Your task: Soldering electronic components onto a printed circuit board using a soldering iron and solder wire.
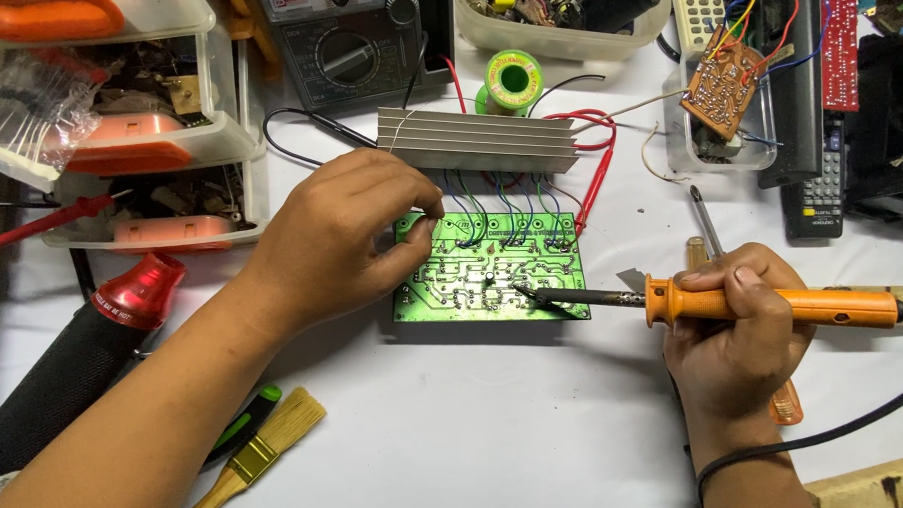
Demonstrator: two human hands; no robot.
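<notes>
- The green circuit board (486,270) lies flat mid-table, long side running left to right, between both hands
- The left hand (347,235) rests at the board's left end, fingers curled, pinching its top-left corner
- The right hand (734,329) is closed around the orange soldering iron (770,305), which lies level, its tip pointing left and touching the board's middle

Setting: electronics repair bench. Evidence: analog multimeter (351,42) with red probe leads, solder spool (512,80), finned aluminium heatsink (477,141), loose circuit boards (722,88), plastic parts bins (126,122) (cluttered), remote controls (822,182), cleaning brush (265,448) on a white work surface (526,427).
</notes>
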